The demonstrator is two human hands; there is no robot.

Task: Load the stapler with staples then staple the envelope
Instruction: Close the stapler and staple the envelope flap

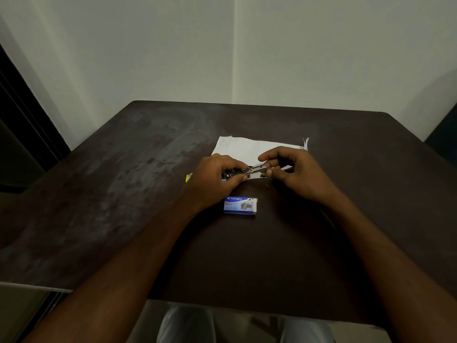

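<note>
A person's left hand (217, 178) grips the metal stapler (249, 170) while the right hand (291, 169) pinches its front end, just above the dark table (123, 181), the white envelope (249, 148) behind them and a blue staple box (240, 205) in front.

Centre of the frame, there's the stapler (249, 171), small and silvery metal, lying roughly level with its right end tipped slightly up; most of its left part is hidden, a yellow bit peeking out at its far left. Whether its magazine is open is hard to tell. Just below it sits the staple box (240, 205), blue and white, flat, lettering up. Just above, the white envelope (247, 147) lies flat, its right end slightly curled up.
</note>
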